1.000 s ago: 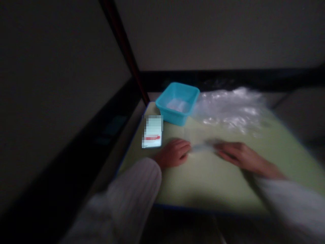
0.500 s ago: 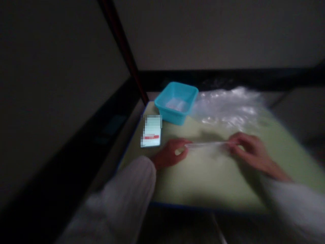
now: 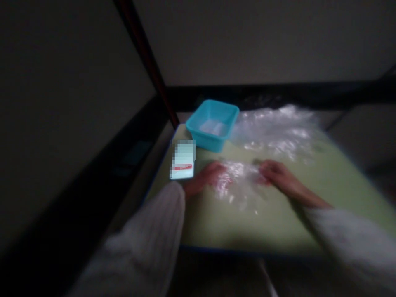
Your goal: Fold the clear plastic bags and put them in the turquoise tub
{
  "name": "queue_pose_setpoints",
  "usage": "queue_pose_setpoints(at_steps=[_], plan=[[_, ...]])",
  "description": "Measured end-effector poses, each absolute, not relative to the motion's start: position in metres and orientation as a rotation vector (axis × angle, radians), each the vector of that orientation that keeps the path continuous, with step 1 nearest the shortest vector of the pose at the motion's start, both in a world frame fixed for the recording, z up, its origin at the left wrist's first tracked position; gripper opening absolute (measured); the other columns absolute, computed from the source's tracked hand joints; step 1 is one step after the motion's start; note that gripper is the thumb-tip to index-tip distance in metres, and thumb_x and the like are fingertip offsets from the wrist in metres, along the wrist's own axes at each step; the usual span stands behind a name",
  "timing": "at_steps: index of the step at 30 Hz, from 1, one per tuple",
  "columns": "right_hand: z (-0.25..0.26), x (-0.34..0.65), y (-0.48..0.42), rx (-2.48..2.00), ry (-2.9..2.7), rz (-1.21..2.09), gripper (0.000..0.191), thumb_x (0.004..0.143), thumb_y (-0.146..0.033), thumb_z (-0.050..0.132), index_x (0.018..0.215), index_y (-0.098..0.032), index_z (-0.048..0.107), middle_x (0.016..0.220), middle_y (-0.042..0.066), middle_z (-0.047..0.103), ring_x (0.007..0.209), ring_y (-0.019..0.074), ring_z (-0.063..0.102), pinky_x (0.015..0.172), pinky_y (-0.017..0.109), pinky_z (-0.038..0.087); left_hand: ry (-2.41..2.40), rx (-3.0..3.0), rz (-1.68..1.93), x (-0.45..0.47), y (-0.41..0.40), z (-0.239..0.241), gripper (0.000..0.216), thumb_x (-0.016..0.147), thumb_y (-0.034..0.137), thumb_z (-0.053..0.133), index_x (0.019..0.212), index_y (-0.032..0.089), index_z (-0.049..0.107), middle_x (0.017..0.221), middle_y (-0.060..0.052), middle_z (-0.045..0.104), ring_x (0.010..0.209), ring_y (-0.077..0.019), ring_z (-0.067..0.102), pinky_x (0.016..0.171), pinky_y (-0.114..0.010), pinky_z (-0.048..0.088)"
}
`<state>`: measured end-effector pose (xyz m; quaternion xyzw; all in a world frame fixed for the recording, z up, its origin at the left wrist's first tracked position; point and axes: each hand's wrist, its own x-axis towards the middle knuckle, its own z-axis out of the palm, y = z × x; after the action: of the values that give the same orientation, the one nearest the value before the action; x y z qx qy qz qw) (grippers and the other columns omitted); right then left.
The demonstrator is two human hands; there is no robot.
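- I'm in a dim room, possibly at home; I can't tell for certain.
- Ahead of me, a plain wall (image 3: 262,41) with a dark band (image 3: 216,92) along it.
- My table (image 3: 229,229), pale green with a blue edge, stands near the wall.
- On it, a household-style turquoise basin (image 3: 208,142) and a lit screen (image 3: 185,159).

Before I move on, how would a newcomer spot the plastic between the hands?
On the green table, find the blue bin, then look nearer the camera and slightly right. Between the left hand and right hand is the clear plastic; both hands touch it, unlike the larger heap behind.
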<state>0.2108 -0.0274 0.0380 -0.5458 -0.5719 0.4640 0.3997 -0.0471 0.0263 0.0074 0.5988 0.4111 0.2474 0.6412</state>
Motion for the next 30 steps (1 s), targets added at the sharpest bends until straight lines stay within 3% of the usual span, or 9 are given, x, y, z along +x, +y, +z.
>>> queue_pose_setpoints(at_steps=[6,10,14,18,24,26,30], plan=[[0.034,0.223,-0.027,-1.459,-1.428,1.311,0.032,0.075,-0.05,0.062,0.078,-0.019,0.052,0.065,0.005,0.069,0.058,0.0186,0.067,0.05,0.029,0.052,0.935,1.438,0.408,-0.048,0.03,0.001,0.066,0.067,0.017,0.07,0.121,0.019,0.033,0.07,0.004,0.062,0.052,-0.0122,0.062,0.051,-0.023,0.049],[0.043,0.233,-0.034,-1.495,-1.582,1.708,0.037,0.072,-0.054,0.063,0.08,-0.019,0.054,0.07,0.007,0.072,0.059,0.0182,0.069,0.048,0.026,0.052,1.133,1.665,0.768,-0.04,0.035,-0.001,0.053,0.073,0.013,0.061,0.12,0.02,0.037,0.075,0.004,0.058,0.052,-0.008,0.056,0.048,-0.02,0.044],[0.051,0.243,-0.039,-1.402,-1.924,1.922,0.041,0.078,-0.058,0.057,0.071,-0.018,0.056,0.066,0.006,0.071,0.053,0.0162,0.066,0.046,0.025,0.05,1.434,1.955,1.04,-0.037,0.037,0.003,0.044,0.071,0.009,0.06,0.112,0.019,0.046,0.088,0.0,0.058,0.06,-0.0088,0.052,0.056,-0.023,0.043],[0.055,0.249,-0.038,-1.414,-2.151,1.31,0.042,0.084,-0.056,0.05,0.065,-0.019,0.054,0.054,0.001,0.06,0.046,0.0142,0.058,0.044,0.026,0.046,1.404,2.168,1.087,-0.04,0.024,0.009,0.023,0.075,0.014,0.058,0.097,0.018,0.053,0.084,0.0,0.058,0.066,-0.0115,0.052,0.062,-0.025,0.044],[0.054,0.217,-0.051,-0.848,-2.744,0.348,0.015,0.089,-0.028,0.053,0.096,-0.018,0.062,0.091,0.008,0.062,0.083,0.019,0.06,0.071,0.032,0.048,1.246,2.299,0.885,-0.037,0.002,0.01,0.011,0.078,0.013,0.052,0.087,0.018,0.057,0.069,0.002,0.055,0.06,-0.0107,0.049,0.063,-0.024,0.043],[0.043,0.199,-0.057,-0.748,-2.75,0.023,0.023,0.092,-0.019,0.044,0.078,-0.018,0.061,0.075,0.005,0.061,0.071,0.0178,0.057,0.065,0.031,0.046,1.252,2.265,0.875,-0.036,0.002,0.011,0.01,0.08,0.013,0.05,0.085,0.017,0.058,0.067,0.003,0.055,0.058,-0.0101,0.048,0.062,-0.023,0.042],[0.023,0.181,-0.061,-0.831,-2.652,-0.042,0.028,0.095,-0.025,0.042,0.074,-0.017,0.06,0.068,0.004,0.059,0.062,0.0164,0.055,0.057,0.029,0.043,1.249,2.215,0.913,-0.036,0.006,0.011,0.009,0.08,0.013,0.05,0.082,0.016,0.058,0.065,0.003,0.055,0.058,-0.0099,0.049,0.062,-0.023,0.043]])
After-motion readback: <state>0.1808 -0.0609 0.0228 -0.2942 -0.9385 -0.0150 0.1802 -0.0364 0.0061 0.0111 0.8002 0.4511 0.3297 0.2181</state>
